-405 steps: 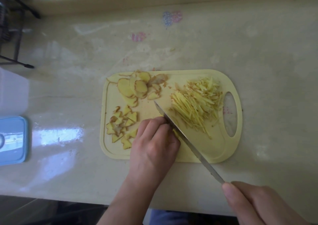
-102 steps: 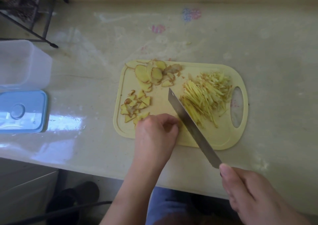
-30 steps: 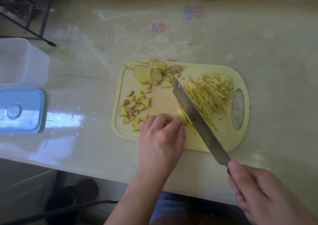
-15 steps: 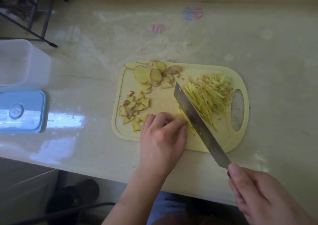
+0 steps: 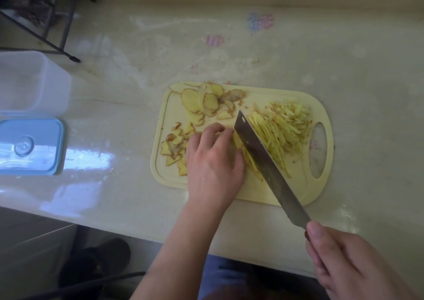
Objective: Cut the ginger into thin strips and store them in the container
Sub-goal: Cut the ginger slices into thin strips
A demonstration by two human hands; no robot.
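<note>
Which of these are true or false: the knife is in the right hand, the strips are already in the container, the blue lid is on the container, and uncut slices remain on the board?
1. The right hand holds the knife: true.
2. The ginger strips are in the container: false, they lie on the cutting board.
3. The blue lid is on the container: false, it lies beside it.
4. Ginger slices remain on the board: true.
</note>
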